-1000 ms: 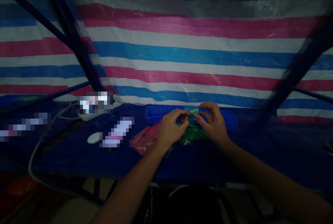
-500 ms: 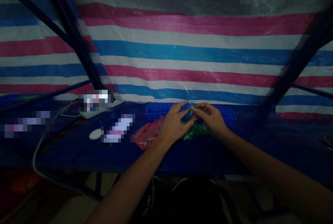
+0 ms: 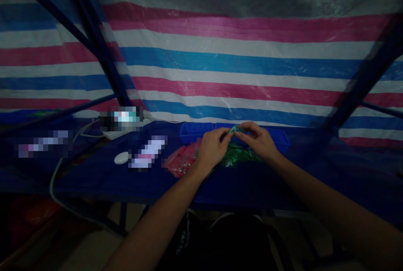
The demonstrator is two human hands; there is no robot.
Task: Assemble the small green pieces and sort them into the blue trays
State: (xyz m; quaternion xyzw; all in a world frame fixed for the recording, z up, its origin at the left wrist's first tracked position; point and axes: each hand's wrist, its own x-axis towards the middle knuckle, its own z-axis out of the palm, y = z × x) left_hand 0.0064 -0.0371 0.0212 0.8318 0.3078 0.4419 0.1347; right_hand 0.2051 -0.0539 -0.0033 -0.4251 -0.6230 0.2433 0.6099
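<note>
A small green plastic bag (image 3: 233,129) is pinched between my two hands, above the front edge of a blue tray (image 3: 197,127). My left hand (image 3: 214,145) has its thumb and fingers closed on the bag's left side. From the other side my right hand (image 3: 256,139) grips it between thumb and fingers. What the bag contains is too small and dark to tell. Beneath my hands lies a heap of green plastic bags (image 3: 237,155). Red plastic bags (image 3: 182,160) are fanned out left of my left hand, which partly covers them.
On the blue table (image 3: 103,187) to the left are a round white object (image 3: 122,158), a blurred-out flat item (image 3: 148,152) and a white power strip (image 3: 118,131) with cables. A striped plastic sheet (image 3: 220,61) hangs behind, between dark metal posts (image 3: 103,57).
My left fingers, spread wider before, have closed in on the small green bag. The bag now sits flatter between both hands. The whole view has shifted slightly.
</note>
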